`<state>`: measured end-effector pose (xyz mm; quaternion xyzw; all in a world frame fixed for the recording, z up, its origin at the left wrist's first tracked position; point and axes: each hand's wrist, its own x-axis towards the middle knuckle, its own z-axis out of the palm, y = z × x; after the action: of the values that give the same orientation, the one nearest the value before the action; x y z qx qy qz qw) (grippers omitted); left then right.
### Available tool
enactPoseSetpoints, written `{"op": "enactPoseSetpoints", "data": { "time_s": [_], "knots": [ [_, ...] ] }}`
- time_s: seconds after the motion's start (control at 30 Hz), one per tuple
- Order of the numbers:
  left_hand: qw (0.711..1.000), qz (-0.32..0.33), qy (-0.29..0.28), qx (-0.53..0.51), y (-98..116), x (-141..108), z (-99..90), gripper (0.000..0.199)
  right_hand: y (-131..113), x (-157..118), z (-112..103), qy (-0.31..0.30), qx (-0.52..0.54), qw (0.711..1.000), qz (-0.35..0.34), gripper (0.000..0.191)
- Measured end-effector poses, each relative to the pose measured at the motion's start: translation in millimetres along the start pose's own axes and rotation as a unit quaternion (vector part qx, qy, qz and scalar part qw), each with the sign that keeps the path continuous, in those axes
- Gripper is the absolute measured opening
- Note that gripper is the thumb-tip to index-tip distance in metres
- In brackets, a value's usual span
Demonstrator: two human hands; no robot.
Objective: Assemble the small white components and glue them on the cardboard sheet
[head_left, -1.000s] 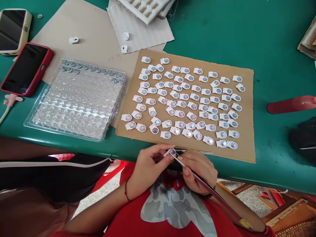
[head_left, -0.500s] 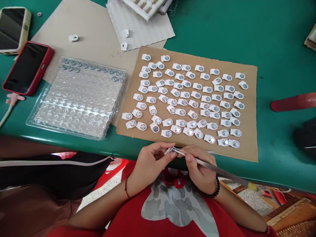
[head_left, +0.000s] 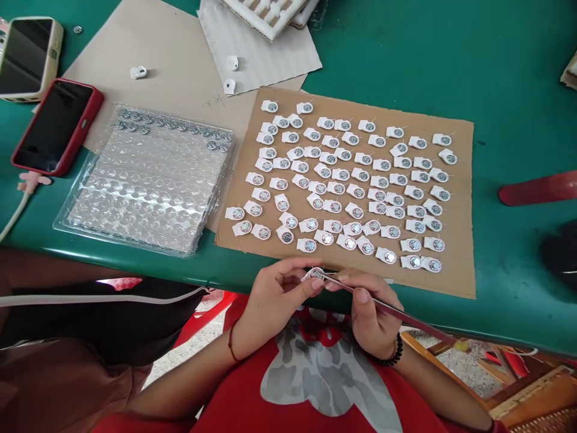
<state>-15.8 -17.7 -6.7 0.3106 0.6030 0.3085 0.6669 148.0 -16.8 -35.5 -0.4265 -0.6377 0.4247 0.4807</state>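
Observation:
Between thumb and fingers, my left hand (head_left: 277,297) pinches a small white part (head_left: 312,274) with a round metal disc in it, at the table's front edge. Long thin metal tweezers (head_left: 396,310) are in my right hand (head_left: 376,307), their tip touching the disc. Just beyond my hands lies a brown cardboard sheet (head_left: 457,240) with many white parts holding round discs, in loose rows. To the left, a clear plastic tray (head_left: 139,186) holds several metal discs along its far rows.
Two phones, one pale (head_left: 27,57) and one red-cased (head_left: 56,126), lie at the left. White parts sit on grey sheets (head_left: 171,36) behind the tray. A foam tray (head_left: 265,15) is at the back. A red curved object (head_left: 538,188) stands at the right.
My right hand has shifted slightly right and its thumb has moved along the tweezers. The disc in my left hand shows more fully. The whole view has shifted slightly.

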Motion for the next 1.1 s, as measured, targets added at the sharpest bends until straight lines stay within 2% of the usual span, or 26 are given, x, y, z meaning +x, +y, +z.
{"op": "enactPoseSetpoints", "data": {
  "time_s": [0.33, 1.1],
  "knots": [
    [1.000, -0.005, 0.004, -0.013, 2.9, 0.7, 2.4, 0.032, -2.3, 3.0, 1.5, -0.027, -0.018, 0.997, -0.073, 0.030],
    [1.000, 0.010, 0.005, -0.023, 3.2, -0.5, 2.5, 0.028, 1.4, -2.1, 3.3, -0.024, -0.050, 0.993, -0.104, 0.035]
  ]
}}
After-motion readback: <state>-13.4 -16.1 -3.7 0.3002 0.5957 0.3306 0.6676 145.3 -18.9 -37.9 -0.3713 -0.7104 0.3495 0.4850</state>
